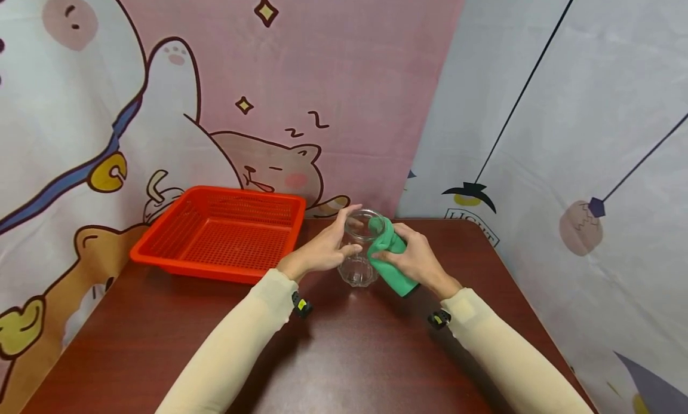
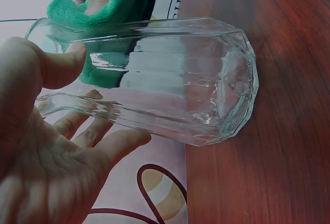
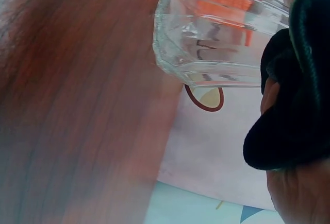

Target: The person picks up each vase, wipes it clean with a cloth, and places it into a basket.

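My left hand curls round a clear ribbed glass, thumb on one side and fingers on the other, holding it just above the worktop, tilted with its mouth away from me. My right hand grips a green cloth, bunched in my fingers, and presses its end over the rim into the mouth of the glass. In the left wrist view the cloth shows through the glass wall, and my thumb lies on the glass. A red basket sits on the worktop to the left, near my left hand but apart from it.
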Available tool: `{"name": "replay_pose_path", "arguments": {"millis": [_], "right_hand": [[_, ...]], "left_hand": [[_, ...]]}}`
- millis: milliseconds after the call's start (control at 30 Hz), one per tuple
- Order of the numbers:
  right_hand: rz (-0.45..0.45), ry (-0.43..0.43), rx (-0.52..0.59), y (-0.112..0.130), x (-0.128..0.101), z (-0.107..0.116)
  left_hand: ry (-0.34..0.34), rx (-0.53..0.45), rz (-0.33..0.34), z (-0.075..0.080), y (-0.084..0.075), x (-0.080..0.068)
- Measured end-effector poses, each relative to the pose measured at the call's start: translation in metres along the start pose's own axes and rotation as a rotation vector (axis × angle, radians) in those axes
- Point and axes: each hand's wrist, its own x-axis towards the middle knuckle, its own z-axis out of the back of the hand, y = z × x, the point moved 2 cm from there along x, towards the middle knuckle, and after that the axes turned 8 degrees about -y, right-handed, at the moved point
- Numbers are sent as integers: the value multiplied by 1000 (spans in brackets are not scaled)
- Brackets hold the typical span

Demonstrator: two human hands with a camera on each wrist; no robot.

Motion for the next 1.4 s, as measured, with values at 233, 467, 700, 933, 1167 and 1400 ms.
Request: {"name": "replay_pose_path", "arguments": {"millis": [233,467,700,933,1167,1400], "right_hand": [[25,5,-19,-1,-1,-3],[5,46,-54,-3,-4,-4],[32,79,-104,-10,-6,-7],[16,142,-140,-16,-8,-9],[19,207,-180,-24,-12,-13],[2,283,-262,-32,-20,-19]], "left_hand": [[-9,-12,-25,2,-2,1],[1,-10,-22,2,-1,1],[-4,-9,-29,3,-4,1],[-10,-19,-24,3,-4,2],[-12,-32,-18,2,-2,2],[0,-35,-4,-1,-2,2]]}}
